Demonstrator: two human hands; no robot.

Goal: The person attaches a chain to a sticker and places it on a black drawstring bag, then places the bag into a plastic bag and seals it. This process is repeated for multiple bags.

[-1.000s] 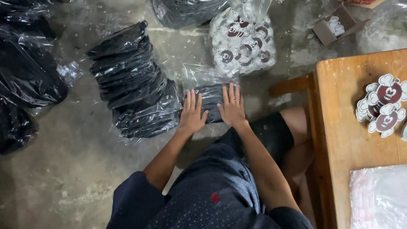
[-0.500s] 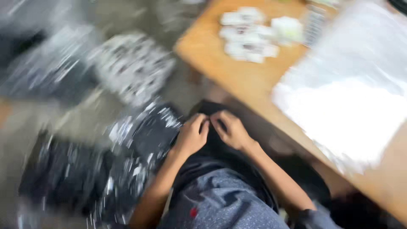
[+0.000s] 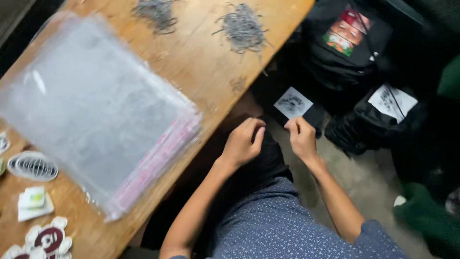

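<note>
Since the earlier frames the view has swung away from the floor stacks of bagged black goods: those stacks no longer show, and the wooden table (image 3: 201, 62) now fills the left and top of the picture. Both hands, which a second ago lay flat with fingers spread on a bagged pack on the floor, are now raised at the table's edge with fingers curled.

The left hand (image 3: 242, 144) is bent into a loose fist, fingertips tucked downward; whether it grips anything cannot be told. The right hand (image 3: 302, 136) pinches, with thumb and forefinger, the lower edge of a black folded item (image 3: 311, 115) carrying a white square label (image 3: 293, 103). That item sits just above and between the two hands, beside the table's corner.

On the table lies a stack of clear plastic bags (image 3: 96, 110) with a pink strip along one edge. Two piles of thin grey ties (image 3: 242, 26) lie at the far end. Round printed patches (image 3: 48, 237) lie near the front left corner.

On the floor to the right are black garments (image 3: 350, 43), one with a coloured print.
</note>
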